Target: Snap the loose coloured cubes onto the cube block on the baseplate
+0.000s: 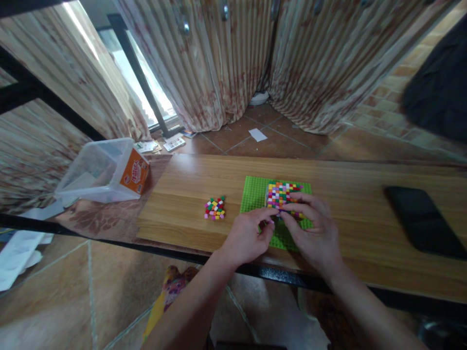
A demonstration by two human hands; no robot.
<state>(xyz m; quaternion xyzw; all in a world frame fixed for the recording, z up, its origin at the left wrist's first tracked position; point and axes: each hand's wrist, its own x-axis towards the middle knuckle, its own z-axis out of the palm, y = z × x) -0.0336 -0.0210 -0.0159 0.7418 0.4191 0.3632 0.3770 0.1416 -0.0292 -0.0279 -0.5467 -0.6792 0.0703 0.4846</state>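
At my far left, a clear bin with an orange label stood on a patterned cloth. Past it, booklets lay on the floor, by the foot of the curtain. Next, on the wooden desk, came a small pile of loose bricks in red, yellow, green, white, pink and orange, well apart from the rest.

My left grip was over the near part of the green board, thumb and forefinger bent close together; I could not tell whether they pinched a brick. On the board, right of its left strip, sat packed brick rows of many colours, partly hidden by my fingers. My right grip arched over them from the right, its fingertips near those of the left; whether it was closed on anything, I could not tell. Farther right, a black slab lay flat on the desk, well apart from the board.
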